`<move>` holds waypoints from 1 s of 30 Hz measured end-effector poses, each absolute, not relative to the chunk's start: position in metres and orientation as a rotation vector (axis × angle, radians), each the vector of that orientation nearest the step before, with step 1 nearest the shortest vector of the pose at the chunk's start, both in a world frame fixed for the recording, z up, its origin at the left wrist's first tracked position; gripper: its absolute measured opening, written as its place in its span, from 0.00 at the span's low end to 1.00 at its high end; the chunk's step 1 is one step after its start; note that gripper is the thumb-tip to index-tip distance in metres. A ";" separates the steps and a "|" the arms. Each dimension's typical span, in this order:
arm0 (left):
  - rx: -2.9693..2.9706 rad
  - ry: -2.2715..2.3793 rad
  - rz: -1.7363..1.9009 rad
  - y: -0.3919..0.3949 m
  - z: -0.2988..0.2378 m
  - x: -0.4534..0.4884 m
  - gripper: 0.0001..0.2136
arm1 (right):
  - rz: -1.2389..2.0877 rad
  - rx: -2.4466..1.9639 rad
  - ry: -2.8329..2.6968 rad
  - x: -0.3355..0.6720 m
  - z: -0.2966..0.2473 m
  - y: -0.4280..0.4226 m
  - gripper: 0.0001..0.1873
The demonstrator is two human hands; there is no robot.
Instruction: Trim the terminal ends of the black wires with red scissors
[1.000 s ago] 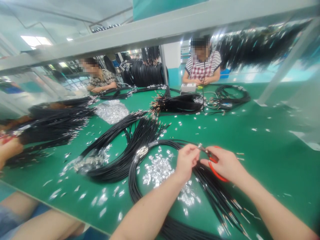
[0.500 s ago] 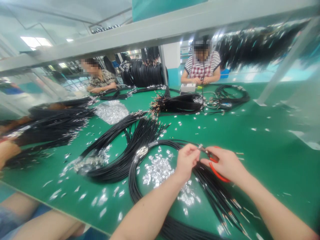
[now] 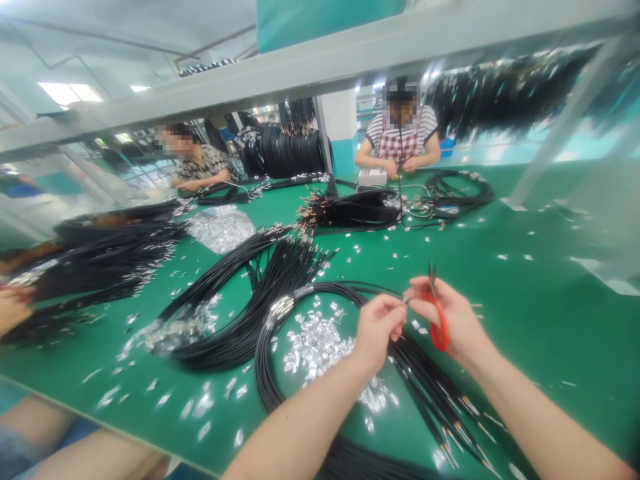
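Note:
My left hand [image 3: 377, 327] is closed in a pinch on the end of a thin black cable [image 3: 380, 293] over the green table. My right hand [image 3: 447, 317] grips red-handled pliers [image 3: 439, 320], whose dark jaws point up and away from me. Its thumb and forefinger also meet my left fingertips at the cable end. A looped bundle of black cables [image 3: 280, 373] lies under both hands. A heap of small silvery metal terminals [image 3: 315, 340] sits inside the loop, just left of my left hand.
More black cable bundles [image 3: 240, 287] fan across the green table [image 3: 525, 313], with loose terminals scattered about. A clear bag of terminals [image 3: 220, 227] lies farther back. Two people sit at the far side; another person's hand [image 3: 13, 310] is at the left edge. A grey shelf beam [image 3: 320, 63] crosses overhead.
My right hand has turned the pliers from lying level at the cable end to pointing jaws upward. Both hands have shifted slightly right. The camera has tilted a little.

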State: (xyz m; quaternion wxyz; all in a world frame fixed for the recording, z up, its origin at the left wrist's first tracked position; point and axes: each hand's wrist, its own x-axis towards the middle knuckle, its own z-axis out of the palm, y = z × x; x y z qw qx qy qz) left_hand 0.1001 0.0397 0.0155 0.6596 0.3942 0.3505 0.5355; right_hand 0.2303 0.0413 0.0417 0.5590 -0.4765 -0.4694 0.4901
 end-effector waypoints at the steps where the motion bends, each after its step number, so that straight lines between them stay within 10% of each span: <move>1: 0.895 0.788 1.205 0.039 0.014 0.101 0.11 | 1.211 -1.086 -1.051 0.227 0.041 0.040 0.21; 30: 1.089 0.931 1.224 0.037 0.012 0.101 0.08 | 1.251 -1.063 -0.999 0.220 0.040 0.034 0.15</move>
